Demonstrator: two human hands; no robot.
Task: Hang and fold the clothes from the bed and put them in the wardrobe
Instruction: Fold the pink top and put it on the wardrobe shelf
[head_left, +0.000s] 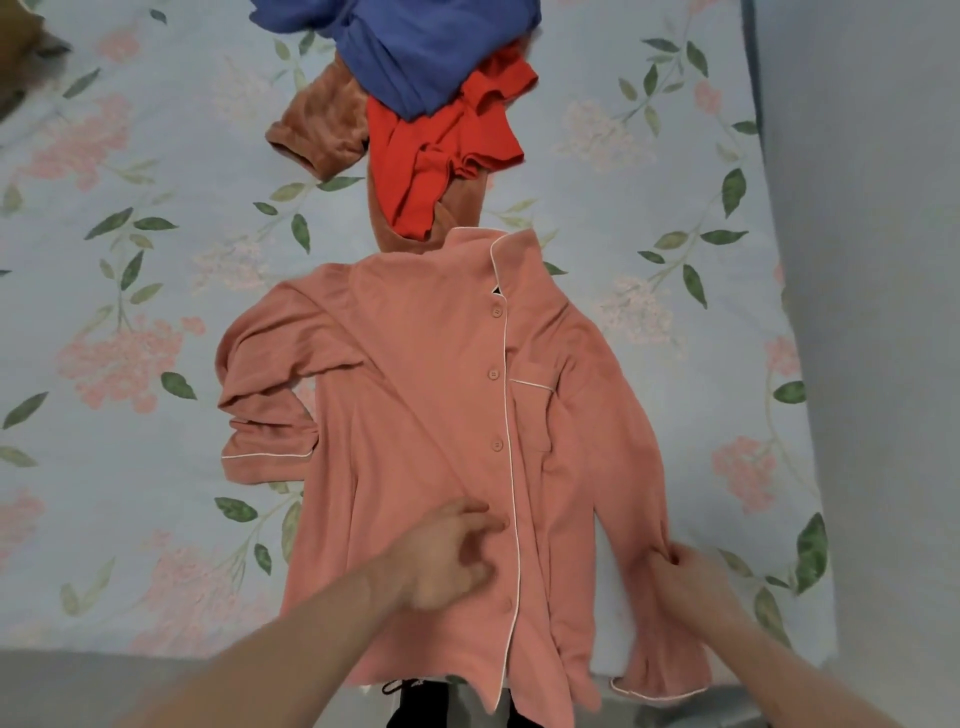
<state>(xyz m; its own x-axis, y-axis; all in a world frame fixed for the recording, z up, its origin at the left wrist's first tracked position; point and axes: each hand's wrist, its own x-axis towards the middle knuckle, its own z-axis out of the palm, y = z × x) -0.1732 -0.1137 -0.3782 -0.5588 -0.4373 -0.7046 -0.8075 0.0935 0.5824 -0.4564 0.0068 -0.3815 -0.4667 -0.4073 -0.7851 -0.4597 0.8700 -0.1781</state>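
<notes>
Spread across nearly the whole frame, a pale blue bedsheet (156, 312) printed with pink blossoms and green leaves, with a grey wall or bed edge (883, 312) down the right side. Laid flat at centre and lower centre, front side up, a salmon-pink pyjama shirt (426, 395) with white piping, collar toward the top of the frame, hem toward the bottom edge and hanging just past the sheet's lower border. Folded back on itself at centre left, the shirt's one sleeve (270, 415), cuff piping showing. Running down the right side of the shirt toward lower right, the other sleeve (623, 467). Heaped at top centre, well apart from both hands: a blue garment (415, 47) uppermost, a red garment (441, 145) below it, a brown fleecy garment (322, 130) beneath those and touching the shirt's collar. At lower centre, left hand (447, 556) blurred, fingers loosely spread and resting on the shirt's front just left of the button placket, gripping nothing. At lower right, right hand (691, 571) with fingers curled around the bunched lower part of the right-side sleeve, just above its flared cuff (660, 680). Small along the placket, a row of pink buttons (496, 312); to their right, a chest pocket (535, 410) edged in white.
</notes>
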